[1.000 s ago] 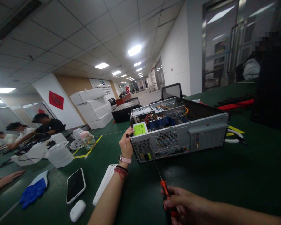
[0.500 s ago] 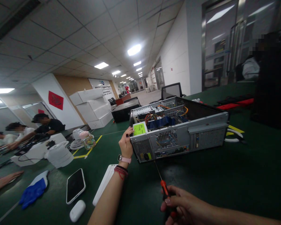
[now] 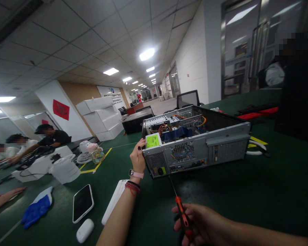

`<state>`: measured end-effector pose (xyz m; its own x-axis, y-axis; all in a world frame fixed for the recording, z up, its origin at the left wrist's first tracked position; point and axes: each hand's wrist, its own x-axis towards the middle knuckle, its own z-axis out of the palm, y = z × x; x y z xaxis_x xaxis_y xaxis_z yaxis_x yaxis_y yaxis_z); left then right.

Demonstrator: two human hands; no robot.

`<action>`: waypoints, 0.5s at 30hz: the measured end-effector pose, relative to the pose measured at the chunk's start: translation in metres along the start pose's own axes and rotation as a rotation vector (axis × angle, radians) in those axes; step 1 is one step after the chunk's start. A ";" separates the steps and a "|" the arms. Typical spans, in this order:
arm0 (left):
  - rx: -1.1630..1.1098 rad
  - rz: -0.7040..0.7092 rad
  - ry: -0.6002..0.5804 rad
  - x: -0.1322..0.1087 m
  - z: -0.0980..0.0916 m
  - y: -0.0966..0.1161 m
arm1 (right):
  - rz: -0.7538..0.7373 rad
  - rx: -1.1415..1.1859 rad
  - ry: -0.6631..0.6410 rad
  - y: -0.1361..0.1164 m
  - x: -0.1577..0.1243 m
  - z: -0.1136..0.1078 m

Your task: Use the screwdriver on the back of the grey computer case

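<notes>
Right hand [image 3: 205, 227] shifted slightly on screwdriver [image 3: 180, 210] — clamped round it, left hand [image 3: 138, 158] gripping computer case [image 3: 220, 143] corner

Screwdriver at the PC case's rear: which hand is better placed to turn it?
Likely right. The right hand grips the screwdriver, tip at the PC case rear edge; the left hand holds its corner.

Open case [image 3: 195, 147] and screwdriver [image 3: 181, 210] on green table [image 3: 272, 191].
The grey case lies on its side, cables showing, rear panel facing the viewer; the orange-handled screwdriver slants up, tip at the panel's lower edge.
</notes>
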<state>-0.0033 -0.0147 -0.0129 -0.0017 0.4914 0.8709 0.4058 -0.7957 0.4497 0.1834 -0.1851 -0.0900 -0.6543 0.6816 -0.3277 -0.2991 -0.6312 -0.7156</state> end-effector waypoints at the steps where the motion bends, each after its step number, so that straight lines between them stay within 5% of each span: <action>1: 0.002 -0.002 -0.002 0.000 0.000 0.000 | -0.005 -0.004 -0.008 0.000 0.000 -0.001; 15: 0.008 -0.005 0.000 0.000 0.000 0.001 | -0.007 -0.042 0.055 0.001 0.000 0.003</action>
<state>-0.0033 -0.0153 -0.0124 -0.0037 0.4950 0.8689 0.4135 -0.7904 0.4520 0.1811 -0.1870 -0.0882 -0.6131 0.7059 -0.3548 -0.2737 -0.6110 -0.7428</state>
